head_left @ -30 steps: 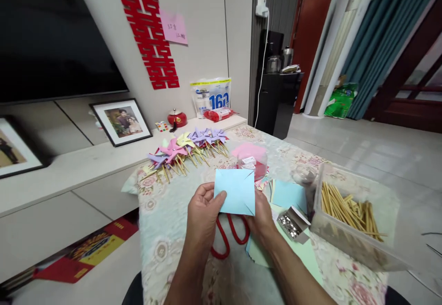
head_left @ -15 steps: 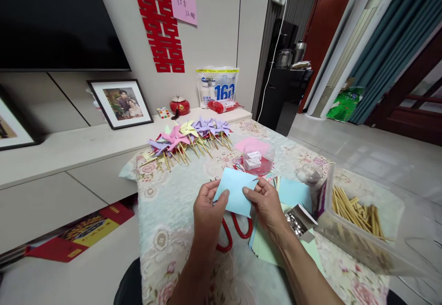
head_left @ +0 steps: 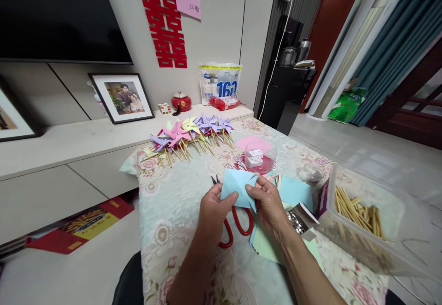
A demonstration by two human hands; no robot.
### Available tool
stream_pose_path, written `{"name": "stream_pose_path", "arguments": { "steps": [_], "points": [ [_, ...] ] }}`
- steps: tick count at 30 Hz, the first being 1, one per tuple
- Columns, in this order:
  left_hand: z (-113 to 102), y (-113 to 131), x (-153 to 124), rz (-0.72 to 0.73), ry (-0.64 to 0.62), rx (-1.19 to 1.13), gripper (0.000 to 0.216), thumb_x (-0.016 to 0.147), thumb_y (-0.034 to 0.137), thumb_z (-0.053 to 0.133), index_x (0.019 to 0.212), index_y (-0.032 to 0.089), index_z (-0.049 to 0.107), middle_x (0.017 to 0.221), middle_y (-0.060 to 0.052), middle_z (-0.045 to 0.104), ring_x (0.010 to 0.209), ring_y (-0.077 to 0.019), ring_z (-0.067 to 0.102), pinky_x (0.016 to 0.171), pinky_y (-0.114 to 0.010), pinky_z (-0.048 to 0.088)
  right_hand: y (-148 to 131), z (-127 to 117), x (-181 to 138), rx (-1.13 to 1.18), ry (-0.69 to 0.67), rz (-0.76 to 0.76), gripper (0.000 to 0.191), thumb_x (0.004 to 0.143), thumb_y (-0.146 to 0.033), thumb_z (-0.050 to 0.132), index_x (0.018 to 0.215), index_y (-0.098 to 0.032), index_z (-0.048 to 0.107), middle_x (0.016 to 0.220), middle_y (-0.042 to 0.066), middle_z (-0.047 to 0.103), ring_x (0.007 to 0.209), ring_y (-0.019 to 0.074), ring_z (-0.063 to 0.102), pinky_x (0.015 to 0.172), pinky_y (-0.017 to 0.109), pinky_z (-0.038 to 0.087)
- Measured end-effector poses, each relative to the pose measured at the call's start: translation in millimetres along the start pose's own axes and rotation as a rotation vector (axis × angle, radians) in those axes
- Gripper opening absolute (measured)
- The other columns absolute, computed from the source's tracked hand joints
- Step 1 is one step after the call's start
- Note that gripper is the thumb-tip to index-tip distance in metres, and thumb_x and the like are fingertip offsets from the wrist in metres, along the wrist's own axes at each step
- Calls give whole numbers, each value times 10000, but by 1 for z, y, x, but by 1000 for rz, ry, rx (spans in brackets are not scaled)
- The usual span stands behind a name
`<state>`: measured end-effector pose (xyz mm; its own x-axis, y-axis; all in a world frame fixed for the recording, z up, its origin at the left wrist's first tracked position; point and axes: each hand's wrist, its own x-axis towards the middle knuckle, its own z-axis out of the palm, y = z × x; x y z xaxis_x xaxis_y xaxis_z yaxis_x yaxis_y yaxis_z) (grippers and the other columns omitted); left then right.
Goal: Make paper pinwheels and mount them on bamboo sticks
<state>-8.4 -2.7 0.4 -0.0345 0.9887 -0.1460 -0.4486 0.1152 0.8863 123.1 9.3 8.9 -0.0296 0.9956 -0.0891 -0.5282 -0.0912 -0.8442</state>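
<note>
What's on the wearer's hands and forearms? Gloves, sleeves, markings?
Left hand and right hand: ungloved, no rings or markings visible. Left forearm and right forearm: no sleeves, watch, straps or cables in view.

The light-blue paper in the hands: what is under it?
Red-handled scissors: parts of the handles and the blade tips show; their middle is covered by the light-blue paper and left hand.

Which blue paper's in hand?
The blue sheet pinched by the left hand and right hand, partly hiding the red-handled scissors. Blue paper beside the small open box lies unheld.
</note>
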Motion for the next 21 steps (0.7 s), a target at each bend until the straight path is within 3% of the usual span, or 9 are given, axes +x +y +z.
{"name": "stream_pose_path", "arguments": {
  "steps": [6,11,14,16,21],
  "points": [
    [-1,0,-1,4,-71,1,333,618,285,849,890,144,721,709,-11,727,565,-107,567,557,-213,417,-3,3,-2,48,-40,101,453,578,-241,878,994,-171,716,805,37,779,590,160,654,601,266,490],
    [-1,-1,0,19,-103,-23,321,633,275,844,915,156,747,730,-18,739,586,-116,582,595,-226,446,3,-1,1,16,25,77,650,563,-270,906,1161,-194,664,821,16,752,667,175,667,636,275,489],
    [0,-1,0,30,-104,-39,311,639,269,842,917,162,752,744,-21,741,601,-118,596,615,-228,471,7,-6,3,-75,76,28,675,568,-311,912,1186,-209,661,959,38,739,788,192,677,695,289,496],
    [0,0,-1,34,-101,-40,303,642,271,843,910,161,752,741,-19,738,599,-116,599,601,-221,473,8,-10,4,-162,81,-8,623,583,-337,906,1153,-213,687,1022,51,727,848,201,666,736,302,493],
    [-2,-1,-2,19,-79,-5,308,664,286,836,925,148,747,700,-16,723,615,-139,626,633,-246,513,7,-16,6,-315,23,-78,292,658,-392,859,854,-201,757,832,19,713,739,163,593,675,274,439]
  ]
}}
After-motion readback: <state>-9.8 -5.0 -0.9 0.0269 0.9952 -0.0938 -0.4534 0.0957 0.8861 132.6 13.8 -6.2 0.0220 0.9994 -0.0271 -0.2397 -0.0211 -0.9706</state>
